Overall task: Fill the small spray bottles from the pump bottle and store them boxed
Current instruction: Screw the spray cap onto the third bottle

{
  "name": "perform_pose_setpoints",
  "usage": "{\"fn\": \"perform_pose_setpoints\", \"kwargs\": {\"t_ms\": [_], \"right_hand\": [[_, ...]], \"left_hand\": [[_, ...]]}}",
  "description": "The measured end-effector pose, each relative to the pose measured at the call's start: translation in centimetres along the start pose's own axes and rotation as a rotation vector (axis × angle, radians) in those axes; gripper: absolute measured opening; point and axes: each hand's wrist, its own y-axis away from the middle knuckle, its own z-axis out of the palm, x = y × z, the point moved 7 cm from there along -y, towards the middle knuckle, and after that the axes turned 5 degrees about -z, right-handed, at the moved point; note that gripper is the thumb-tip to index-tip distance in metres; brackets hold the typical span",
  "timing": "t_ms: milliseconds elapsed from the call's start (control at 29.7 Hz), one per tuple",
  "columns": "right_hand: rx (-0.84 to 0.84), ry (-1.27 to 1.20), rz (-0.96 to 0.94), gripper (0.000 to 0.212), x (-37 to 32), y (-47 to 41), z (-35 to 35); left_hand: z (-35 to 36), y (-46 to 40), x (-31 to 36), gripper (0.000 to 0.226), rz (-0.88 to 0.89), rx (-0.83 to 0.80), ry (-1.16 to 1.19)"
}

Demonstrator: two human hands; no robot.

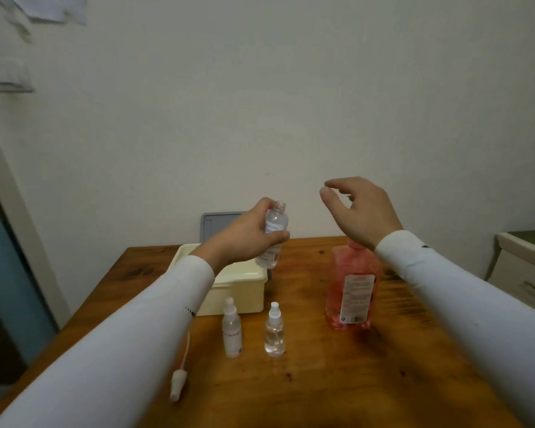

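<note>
My left hand [247, 234] grips a small clear bottle [274, 236] with its neck uncapped, held upright above the cream box [232, 291]. My right hand [357, 208] hovers above the pink pump bottle [351, 291], fingers loosely curved, holding nothing that I can see. The pump bottle's top is hidden behind my right wrist. Two capped small spray bottles stand near the table's front: a frosted white one [231, 330] and a clear one [274, 330]. A detached spray head with its tube [179, 376] lies on the table at the left.
The wooden table [322, 366] stands against a white wall. A grey lid [217, 225] leans upright behind the cream box. A white cabinet [525, 273] stands to the right, and a dark doorway lies at the left.
</note>
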Motion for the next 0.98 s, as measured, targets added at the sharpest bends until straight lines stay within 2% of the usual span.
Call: {"fn": "perform_pose_setpoints", "kwargs": {"t_ms": [471,774,875,976], "right_hand": [[-0.387,0.025,-0.264,0.039,-9.0,7.6,11.5],[-0.783,0.119,-0.485,0.042,-13.7,14.0,21.3],[-0.895,0.247,-0.599,0.04,-13.9,15.8,24.2],[-0.964,0.345,-0.792,0.038,-14.7,17.7,26.5]], "left_hand": [[-6.4,9.1,-7.0,0.056,-0.178,0.153,-0.032],[-9.0,14.9,-13.4,0.05,-0.314,0.208,-0.041],[-9.3,16.2,-15.2,0.042,-0.341,0.211,-0.023],[-9.7,17.3,-16.7,0.039,-0.373,0.214,-0.026]]}}
